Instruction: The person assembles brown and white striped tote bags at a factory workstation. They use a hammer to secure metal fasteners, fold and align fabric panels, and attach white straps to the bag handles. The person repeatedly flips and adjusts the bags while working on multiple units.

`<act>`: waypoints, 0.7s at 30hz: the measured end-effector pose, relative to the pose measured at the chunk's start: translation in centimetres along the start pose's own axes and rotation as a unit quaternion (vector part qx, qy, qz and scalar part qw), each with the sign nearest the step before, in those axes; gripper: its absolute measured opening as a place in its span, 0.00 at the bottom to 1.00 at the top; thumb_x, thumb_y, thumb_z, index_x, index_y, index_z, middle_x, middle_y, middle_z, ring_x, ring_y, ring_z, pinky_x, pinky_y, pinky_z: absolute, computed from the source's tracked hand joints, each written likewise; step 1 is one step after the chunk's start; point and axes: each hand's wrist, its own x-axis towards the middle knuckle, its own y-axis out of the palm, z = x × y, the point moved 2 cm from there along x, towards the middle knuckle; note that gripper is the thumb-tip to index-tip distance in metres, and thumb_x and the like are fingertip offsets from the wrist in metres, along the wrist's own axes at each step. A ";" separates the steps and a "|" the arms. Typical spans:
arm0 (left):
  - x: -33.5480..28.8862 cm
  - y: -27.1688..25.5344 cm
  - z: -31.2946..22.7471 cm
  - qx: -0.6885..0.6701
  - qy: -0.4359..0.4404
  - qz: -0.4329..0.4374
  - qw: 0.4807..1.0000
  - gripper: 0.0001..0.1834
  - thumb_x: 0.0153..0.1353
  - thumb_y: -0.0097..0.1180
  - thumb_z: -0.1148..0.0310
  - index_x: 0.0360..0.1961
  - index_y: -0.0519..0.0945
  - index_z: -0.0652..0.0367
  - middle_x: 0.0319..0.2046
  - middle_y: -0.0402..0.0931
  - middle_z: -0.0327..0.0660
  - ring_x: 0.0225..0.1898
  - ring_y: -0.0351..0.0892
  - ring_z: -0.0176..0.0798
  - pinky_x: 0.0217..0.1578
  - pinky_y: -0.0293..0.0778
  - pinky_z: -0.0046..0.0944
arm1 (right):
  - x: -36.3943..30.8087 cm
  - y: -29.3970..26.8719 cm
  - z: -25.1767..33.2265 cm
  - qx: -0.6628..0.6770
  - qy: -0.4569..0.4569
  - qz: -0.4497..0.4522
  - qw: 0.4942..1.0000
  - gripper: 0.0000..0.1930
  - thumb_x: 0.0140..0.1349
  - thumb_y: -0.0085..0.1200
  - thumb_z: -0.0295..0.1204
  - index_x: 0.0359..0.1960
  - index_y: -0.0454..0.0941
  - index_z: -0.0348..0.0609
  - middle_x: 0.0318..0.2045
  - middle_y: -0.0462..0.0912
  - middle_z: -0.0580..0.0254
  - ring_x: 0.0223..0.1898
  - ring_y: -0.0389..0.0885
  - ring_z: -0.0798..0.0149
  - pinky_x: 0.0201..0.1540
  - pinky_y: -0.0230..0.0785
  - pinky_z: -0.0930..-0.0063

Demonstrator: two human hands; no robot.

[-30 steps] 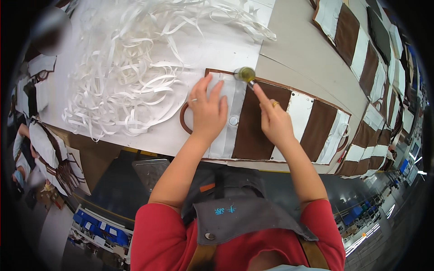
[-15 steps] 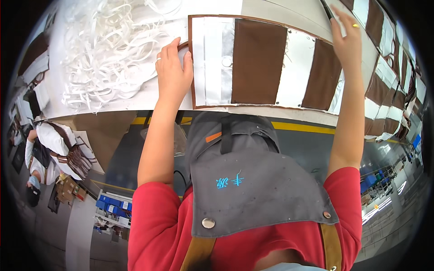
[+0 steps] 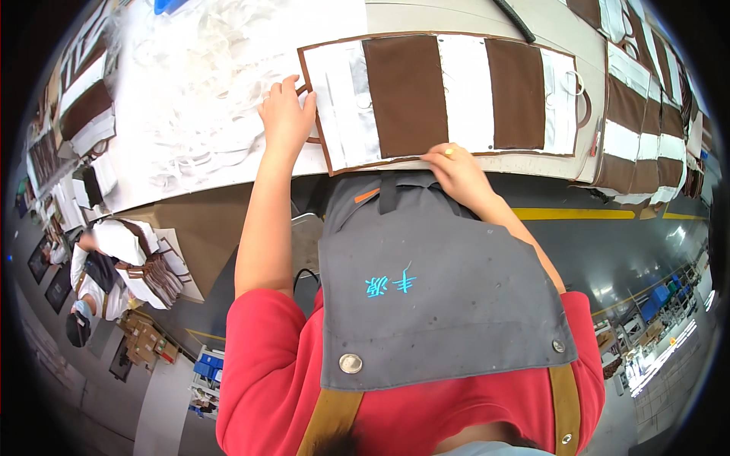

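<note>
A long flat fabric panel [image 3: 465, 91] in brown and white stripes, edged with brown binding, lies across the white table in front of me. Brown strap loops stick out at its two short ends; the loop at the right end [image 3: 584, 110] shows plainly. My left hand [image 3: 285, 120] rests at the panel's left end by the other loop, fingers apart and thumb near the binding. At the near long edge, my right hand [image 3: 460, 173] pinches the panel's border between thumb and fingers. Beyond the panel lies a thin black rod-like tool [image 3: 515, 20], touched by neither hand.
A heap of white strips [image 3: 201, 106] covers the table's left part. Stacked brown-and-white panels [image 3: 642, 129] stand at the right. Part of a blue object [image 3: 169, 6] shows at the far left. Another person [image 3: 99, 281] is at lower left beside more fabric pieces.
My right hand has come from the far right, near the black tool, to the panel's near edge. The tool now lies apart from it. My left hand stays at the left end.
</note>
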 end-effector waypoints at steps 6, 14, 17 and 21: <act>0.2 0.0 0.7 -0.281 -0.144 0.091 0.944 0.18 0.58 0.55 0.68 0.48 0.71 0.64 0.32 0.73 0.44 0.24 0.74 0.34 0.27 0.72 0.37 | 2.9 2.5 0.5 0.003 -0.036 0.071 0.997 0.12 0.54 0.53 0.25 0.41 0.78 0.44 0.41 0.77 0.67 0.48 0.71 0.60 0.51 0.62 0.68; 2.8 -2.9 -0.8 -0.792 -0.284 0.176 0.511 0.15 0.64 0.46 0.76 0.50 0.63 0.72 0.24 0.62 0.36 0.19 0.61 0.25 0.19 0.68 0.22 | 4.0 1.7 1.4 -0.104 -0.087 0.016 0.991 0.35 0.48 0.60 0.26 0.61 0.60 0.49 0.53 0.67 0.59 0.52 0.68 0.54 0.56 0.61 0.63; 4.9 -4.9 -3.7 -0.862 -0.271 0.139 0.406 0.13 0.65 0.44 0.78 0.48 0.62 0.76 0.28 0.65 0.42 0.25 0.69 0.30 0.31 0.79 0.28 | 4.0 1.4 0.8 -0.058 -0.053 -0.058 0.995 0.30 0.54 0.54 0.22 0.61 0.62 0.48 0.49 0.73 0.56 0.48 0.73 0.56 0.51 0.66 0.67; 5.9 -8.5 -7.4 -0.851 -0.148 0.071 0.499 0.17 0.67 0.41 0.73 0.54 0.59 0.71 0.39 0.69 0.52 0.42 0.73 0.42 0.54 0.70 0.42 | 5.0 -2.8 2.5 0.223 0.067 -0.191 0.954 0.18 0.62 0.45 0.23 0.55 0.71 0.49 0.39 0.81 0.57 0.35 0.80 0.63 0.41 0.70 0.78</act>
